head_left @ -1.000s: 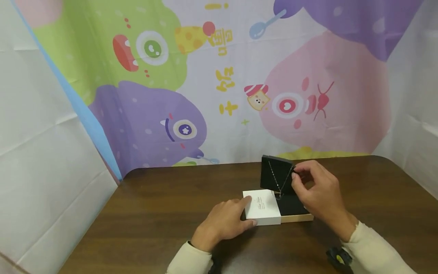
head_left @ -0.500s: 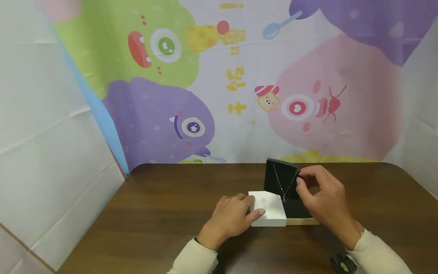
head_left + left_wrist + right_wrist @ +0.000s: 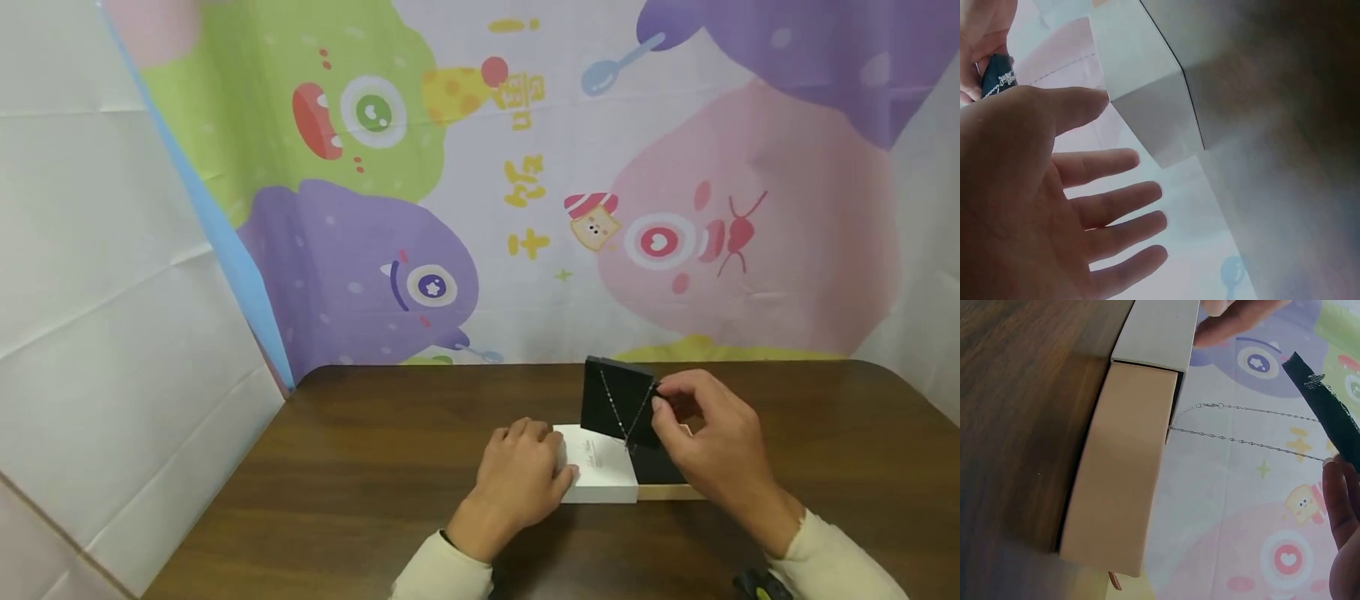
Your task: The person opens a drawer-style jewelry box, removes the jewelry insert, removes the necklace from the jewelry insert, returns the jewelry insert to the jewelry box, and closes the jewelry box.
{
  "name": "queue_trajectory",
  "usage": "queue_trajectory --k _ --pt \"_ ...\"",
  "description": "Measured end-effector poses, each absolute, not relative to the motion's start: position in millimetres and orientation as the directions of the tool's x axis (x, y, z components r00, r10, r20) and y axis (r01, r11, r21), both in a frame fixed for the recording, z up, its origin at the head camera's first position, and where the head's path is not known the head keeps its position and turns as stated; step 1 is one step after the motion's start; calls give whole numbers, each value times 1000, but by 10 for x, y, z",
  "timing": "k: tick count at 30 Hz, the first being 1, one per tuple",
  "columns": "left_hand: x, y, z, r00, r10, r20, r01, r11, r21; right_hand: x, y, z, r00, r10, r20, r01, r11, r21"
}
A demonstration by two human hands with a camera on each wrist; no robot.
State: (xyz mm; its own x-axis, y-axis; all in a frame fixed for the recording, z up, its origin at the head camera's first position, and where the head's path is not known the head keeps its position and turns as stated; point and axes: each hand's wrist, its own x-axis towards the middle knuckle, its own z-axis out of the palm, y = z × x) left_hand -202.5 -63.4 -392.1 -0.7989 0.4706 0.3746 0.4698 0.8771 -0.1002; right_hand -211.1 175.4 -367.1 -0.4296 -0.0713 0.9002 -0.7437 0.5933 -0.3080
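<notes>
My right hand [image 3: 716, 442] pinches the right edge of a black necklace display card [image 3: 611, 396], holding it tilted up above the box. A thin silver necklace [image 3: 1235, 439] hangs across the card's front; its lower chain reaches the box in the right wrist view. The box has a white sleeve [image 3: 603, 483] and a partly drawn-out tan drawer [image 3: 1116, 469] with a black top. At the sleeve's left side lies my left hand [image 3: 517, 479]. In the left wrist view its fingers are straight and spread, with the thumb tip at the sleeve's corner.
The box lies on a brown wooden table [image 3: 360, 442]. Behind the table hangs a cartoon-printed cloth [image 3: 525, 317], with white sheeting [image 3: 97, 292] on the left. A small brown ribbon tab [image 3: 1114, 580] sticks out at the drawer's end.
My left hand has loosened from the sleeve, its thumb leaving the front face for the left edge. My right hand keeps hold of the card. The whole view has shifted slightly.
</notes>
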Motion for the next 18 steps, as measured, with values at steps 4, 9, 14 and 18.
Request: queue_trajectory --k 4,9,14,18 --pt "-2015 -615 -3923 -781 462 420 468 879 -96 -2128 1741 -3665 -392 -76 917 -759 590 -275" --pt "-2007 -577 -3916 -748 474 464 494 865 -88 -2120 1726 -3648 -370 -80 925 -765 592 -255" --pt "-1989 -540 -3904 -721 496 483 521 848 -92 -2111 1725 -3643 -372 -85 924 -764 594 -253" --pt "-1977 -503 -3900 -676 520 522 561 823 -94 -2122 1741 -3656 -366 -92 926 -764 598 -242"
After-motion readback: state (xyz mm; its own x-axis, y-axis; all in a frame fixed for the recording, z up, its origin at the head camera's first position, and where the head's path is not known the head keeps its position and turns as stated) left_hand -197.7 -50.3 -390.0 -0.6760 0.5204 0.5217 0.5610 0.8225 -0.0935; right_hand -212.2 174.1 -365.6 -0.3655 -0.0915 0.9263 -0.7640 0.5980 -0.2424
